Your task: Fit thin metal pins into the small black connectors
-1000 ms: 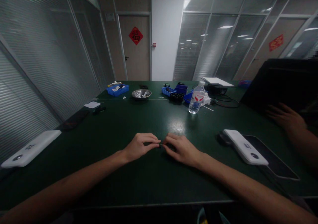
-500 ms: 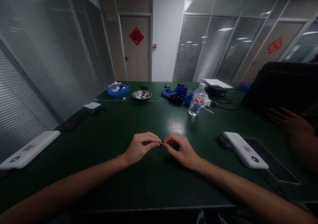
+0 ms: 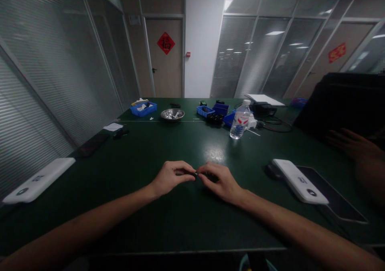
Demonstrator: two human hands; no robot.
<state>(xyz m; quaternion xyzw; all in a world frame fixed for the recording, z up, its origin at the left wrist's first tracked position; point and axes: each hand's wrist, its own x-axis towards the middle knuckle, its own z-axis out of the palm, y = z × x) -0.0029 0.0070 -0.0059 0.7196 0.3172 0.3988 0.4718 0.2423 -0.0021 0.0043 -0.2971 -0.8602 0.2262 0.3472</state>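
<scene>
A white oblong device (image 3: 39, 181) lies at the far left of the green tabletop (image 3: 144, 231). The left hand (image 3: 167, 179) pinches a small dark part (image 3: 196, 175) between thumb and index finger. The part sits between both hands' fingertips, near the table's middle. The right hand (image 3: 221, 182) pinches its opposite side. Rightward: a clear water bottle (image 3: 240, 122), upright; a second white device (image 3: 300, 181).

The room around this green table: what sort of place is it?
Probably an office or meeting room used for hands-on work: the glass wall, the green table and the blue tray of small items suggest so.
</scene>
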